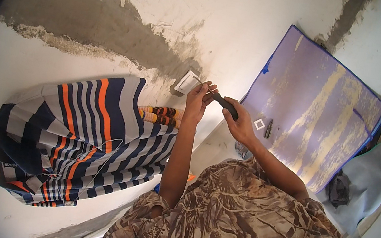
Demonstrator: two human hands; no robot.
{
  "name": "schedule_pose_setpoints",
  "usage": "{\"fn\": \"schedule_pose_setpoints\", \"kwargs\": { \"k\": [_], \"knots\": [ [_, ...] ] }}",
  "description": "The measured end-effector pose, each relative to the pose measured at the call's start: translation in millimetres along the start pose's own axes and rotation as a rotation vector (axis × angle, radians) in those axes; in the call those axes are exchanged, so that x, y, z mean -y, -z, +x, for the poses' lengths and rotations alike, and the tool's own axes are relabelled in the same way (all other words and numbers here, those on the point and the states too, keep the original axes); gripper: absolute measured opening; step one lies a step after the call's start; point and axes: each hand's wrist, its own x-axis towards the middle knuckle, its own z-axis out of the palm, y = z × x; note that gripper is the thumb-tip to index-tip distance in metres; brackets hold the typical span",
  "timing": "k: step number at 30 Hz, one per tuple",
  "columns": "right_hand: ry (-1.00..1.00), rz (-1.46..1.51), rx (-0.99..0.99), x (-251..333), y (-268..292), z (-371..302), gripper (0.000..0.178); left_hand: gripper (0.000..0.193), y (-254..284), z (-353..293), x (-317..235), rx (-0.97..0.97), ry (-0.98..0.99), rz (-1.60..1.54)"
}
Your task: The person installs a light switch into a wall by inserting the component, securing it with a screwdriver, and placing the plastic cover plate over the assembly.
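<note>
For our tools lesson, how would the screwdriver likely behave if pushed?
The screwdriver is probably stiff: its slim shaft looks straight. It likely balances toward the black handle, far thicker than the shaft. It might roll, since that handle looks rounded.

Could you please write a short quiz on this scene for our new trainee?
1. Which hand grips the handle of the black-handled screwdriver?
2. True or false: the pliers lie on the striped cloth.
3. Which colour are the brightest stripes on that cloth?
(a) green
(b) orange
(c) pink

Key:
1. The right hand.
2. False; they lie beside the white square frame, away from the cloth.
3. (b) orange.
</note>
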Motion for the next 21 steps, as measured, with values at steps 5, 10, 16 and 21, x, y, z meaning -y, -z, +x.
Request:
{"fn": "schedule_pose_setpoints", "kwargs": {
  "k": [5,10,16,21],
  "knots": [
    [-0.003,-0.010,0.039,-6,6,8,0.037,0.029,-5,2,1,-0.030,-0.003,-0.011],
    [0.005,-0.035,0.078,-2,11,11,0.037,0.028,-3,1,2,-0.050,-0.003,-0.056],
    [0.026,-0.068,0.085,-2,14,15,0.037,0.027,-9,0,2,-0.054,-0.005,-0.077],
    [0.034,-0.076,0.102,-4,19,15,0.036,0.027,-9,1,8,-0.066,-0.007,-0.083]
  ]
}}
